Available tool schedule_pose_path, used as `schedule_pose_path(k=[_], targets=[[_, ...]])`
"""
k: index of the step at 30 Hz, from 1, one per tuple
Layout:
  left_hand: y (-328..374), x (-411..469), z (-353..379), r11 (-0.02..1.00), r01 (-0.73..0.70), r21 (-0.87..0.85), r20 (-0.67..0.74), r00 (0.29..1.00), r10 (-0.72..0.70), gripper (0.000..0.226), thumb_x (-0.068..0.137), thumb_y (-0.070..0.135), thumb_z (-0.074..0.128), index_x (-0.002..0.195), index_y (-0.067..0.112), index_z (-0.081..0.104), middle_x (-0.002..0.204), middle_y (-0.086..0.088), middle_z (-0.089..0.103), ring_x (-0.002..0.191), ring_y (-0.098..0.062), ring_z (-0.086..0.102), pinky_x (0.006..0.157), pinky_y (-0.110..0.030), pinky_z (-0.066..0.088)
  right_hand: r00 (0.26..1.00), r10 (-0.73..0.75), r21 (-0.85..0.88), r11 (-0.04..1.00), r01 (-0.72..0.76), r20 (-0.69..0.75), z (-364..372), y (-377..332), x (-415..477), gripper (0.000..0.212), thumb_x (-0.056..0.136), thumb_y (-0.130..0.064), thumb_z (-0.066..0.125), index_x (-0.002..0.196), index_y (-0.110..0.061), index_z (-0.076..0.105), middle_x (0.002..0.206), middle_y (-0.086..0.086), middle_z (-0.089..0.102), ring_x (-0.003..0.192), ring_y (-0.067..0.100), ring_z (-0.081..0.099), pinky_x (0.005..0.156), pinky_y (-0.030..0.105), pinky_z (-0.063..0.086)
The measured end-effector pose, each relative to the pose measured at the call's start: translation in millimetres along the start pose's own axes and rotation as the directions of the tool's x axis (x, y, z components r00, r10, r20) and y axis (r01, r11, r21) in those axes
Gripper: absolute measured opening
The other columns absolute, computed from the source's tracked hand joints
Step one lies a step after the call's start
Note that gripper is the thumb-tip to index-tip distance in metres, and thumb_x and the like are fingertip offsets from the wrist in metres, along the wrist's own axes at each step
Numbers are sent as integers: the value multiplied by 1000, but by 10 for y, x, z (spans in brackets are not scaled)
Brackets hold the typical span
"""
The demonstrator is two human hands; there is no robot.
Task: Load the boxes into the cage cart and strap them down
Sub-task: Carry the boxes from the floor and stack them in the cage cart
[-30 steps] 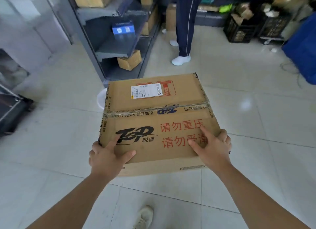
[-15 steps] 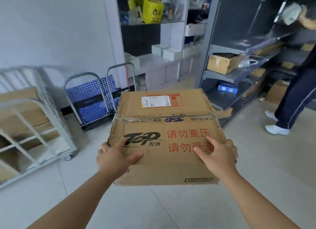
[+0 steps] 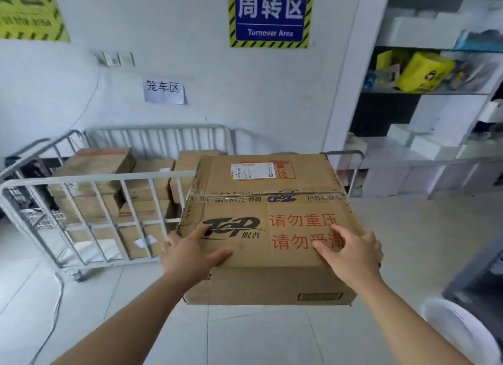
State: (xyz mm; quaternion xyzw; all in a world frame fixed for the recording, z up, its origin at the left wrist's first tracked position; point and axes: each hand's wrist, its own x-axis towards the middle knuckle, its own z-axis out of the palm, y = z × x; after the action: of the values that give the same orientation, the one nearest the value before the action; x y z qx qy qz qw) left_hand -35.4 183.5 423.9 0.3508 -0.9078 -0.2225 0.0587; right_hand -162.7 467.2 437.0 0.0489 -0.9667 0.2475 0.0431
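Where tiles point(image 3: 408, 242) meet wall, perhaps half-full cage cart point(image 3: 89, 179).

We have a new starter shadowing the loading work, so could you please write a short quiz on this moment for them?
1. True or false: the cage cart is empty.
2. Multiple choice: how is the carried box held? A) by the left hand alone; B) by the left hand and the right hand, one at each near corner; C) it stands on the floor.
3. Fill in: the English words on the blue sign read "_____ Area".

Key
1. False: brown boxes are already stacked inside it.
2. B.
3. Turnover.
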Motion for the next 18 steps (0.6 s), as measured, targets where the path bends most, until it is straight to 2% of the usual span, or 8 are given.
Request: schedule_pose_path(k=[8,13,18], targets=[[-837,1127,-813,986,166,-20,-122,978,-168,82,55,87,55,128,56,38,127,-13,41,119,-37,41,101,-44,35,982,-178,59,983,174,62,806,-1663,784,71,72,-72,60,134,-38,47,130,14,36,122,36,32,106,49,32],[-1138,1821,-1118,969,246,-18,-175,954,-245,80,59,84,57,131,53,41,131,-13,46,122,-38,40,101,-45,34,951,-290,100,955,280,102,1256,-2489,1383,71,71,-73,59,133,-39,48,127,14,39,121,37,34,106,49,29],[-1308,2627,-1336,950,310,-33,-226,924,-309,81,60,84,57,132,52,40,135,-16,40,124,-38,39,103,-46,34,914,-388,121,920,374,122,1688,-3273,2098,70,73,-72,59,133,-39,48,131,17,38,124,39,32,106,50,28]])
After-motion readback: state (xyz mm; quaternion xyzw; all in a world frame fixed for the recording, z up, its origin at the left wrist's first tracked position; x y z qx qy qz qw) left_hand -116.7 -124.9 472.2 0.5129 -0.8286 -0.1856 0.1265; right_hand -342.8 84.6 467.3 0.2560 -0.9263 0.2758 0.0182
